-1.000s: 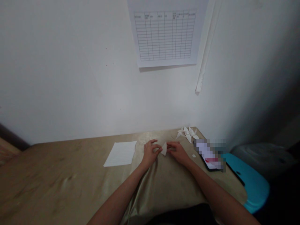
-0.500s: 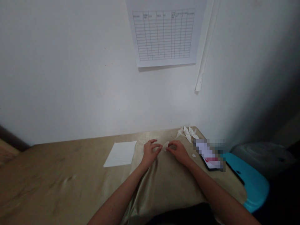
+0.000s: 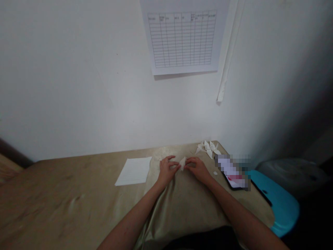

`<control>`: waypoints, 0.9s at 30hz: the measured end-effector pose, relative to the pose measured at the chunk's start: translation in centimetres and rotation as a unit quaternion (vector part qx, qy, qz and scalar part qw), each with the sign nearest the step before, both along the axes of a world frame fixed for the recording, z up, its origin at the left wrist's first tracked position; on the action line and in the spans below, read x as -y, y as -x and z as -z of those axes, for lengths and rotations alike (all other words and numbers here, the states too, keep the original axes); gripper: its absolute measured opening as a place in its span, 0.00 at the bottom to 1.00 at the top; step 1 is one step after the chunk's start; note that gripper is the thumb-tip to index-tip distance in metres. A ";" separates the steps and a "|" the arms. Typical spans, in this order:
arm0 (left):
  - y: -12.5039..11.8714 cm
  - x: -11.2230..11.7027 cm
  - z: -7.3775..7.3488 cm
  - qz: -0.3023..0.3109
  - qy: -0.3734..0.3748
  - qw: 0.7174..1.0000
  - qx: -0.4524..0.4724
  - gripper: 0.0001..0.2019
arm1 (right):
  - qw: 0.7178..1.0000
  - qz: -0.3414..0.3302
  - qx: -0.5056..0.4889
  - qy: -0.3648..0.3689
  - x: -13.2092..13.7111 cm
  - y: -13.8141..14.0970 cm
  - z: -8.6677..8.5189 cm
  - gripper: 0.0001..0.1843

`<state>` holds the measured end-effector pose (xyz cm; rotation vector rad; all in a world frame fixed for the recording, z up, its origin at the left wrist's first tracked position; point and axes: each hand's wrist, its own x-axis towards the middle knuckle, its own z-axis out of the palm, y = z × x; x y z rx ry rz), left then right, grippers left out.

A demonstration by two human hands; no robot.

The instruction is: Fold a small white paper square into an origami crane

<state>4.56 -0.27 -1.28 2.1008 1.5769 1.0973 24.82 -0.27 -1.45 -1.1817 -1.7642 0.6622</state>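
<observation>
A small folded piece of white paper [image 3: 182, 163] is held between my two hands, over the cloth-covered table. My left hand [image 3: 167, 169] pinches its left side between thumb and forefinger, the other fingers bent and apart. On its right side, the fingertips of my right hand [image 3: 197, 168] grip it. The fine folds are too small to make out. Several folded white paper shapes, like origami cranes [image 3: 207, 148], lie in a cluster at the back right corner. A tiny white scrap [image 3: 215, 173] rests to the right of my right hand.
Left of my hands lies a lined sheet of paper [image 3: 134, 170]. A phone [image 3: 232, 173], its screen blurred out, is near the table's right edge, with a turquoise stool or chair [image 3: 283, 198] beyond. The tan cloth [image 3: 78, 194] is wrinkled. A printed table sheet [image 3: 183, 41] hangs on the wall.
The folded paper has been turned between my fingers and now stands more upright, showing a wider face. Both hands have barely shifted.
</observation>
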 end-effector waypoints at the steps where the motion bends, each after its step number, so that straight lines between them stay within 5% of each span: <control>1: 0.0 0.0 0.0 0.001 0.001 1.000 -0.002 0.03 | 1.000 0.003 0.001 0.003 0.0 0.0 0.1 0.06; 14: -0.2 0.4 -0.3 -0.007 0.011 1.000 -0.027 0.04 | 0.999 0.036 0.035 0.010 0.0 0.0 0.0 0.07; 21: -0.4 1.0 -0.7 -0.001 0.005 0.999 -0.042 0.14 | 0.999 0.038 0.028 -0.003 -0.1 0.1 0.1 0.05; 27: -0.6 1.5 -1.2 -0.005 0.017 0.998 -0.056 0.09 | 0.999 0.035 0.027 -0.005 0.1 0.3 -0.1 0.07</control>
